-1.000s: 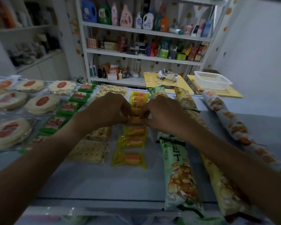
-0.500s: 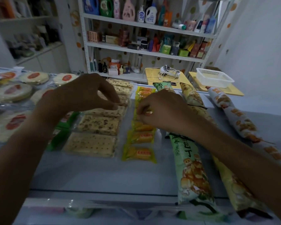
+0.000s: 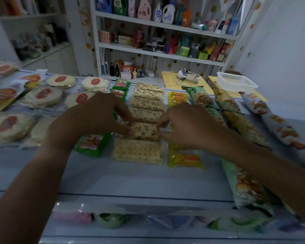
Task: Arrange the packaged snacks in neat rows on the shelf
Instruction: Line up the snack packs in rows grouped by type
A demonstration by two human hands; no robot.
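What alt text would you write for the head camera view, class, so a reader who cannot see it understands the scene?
Two hands, the left hand and right hand, pinch opposite ends of a clear-wrapped biscuit pack in a row of similar packs on a pale shelf. Round flatbread packs lie to the left, long snack bags to the right.

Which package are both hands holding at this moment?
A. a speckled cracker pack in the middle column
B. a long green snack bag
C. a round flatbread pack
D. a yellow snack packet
A: the left hand and right hand pinch opposite ends of the speckled cracker pack, second from the front in its column.
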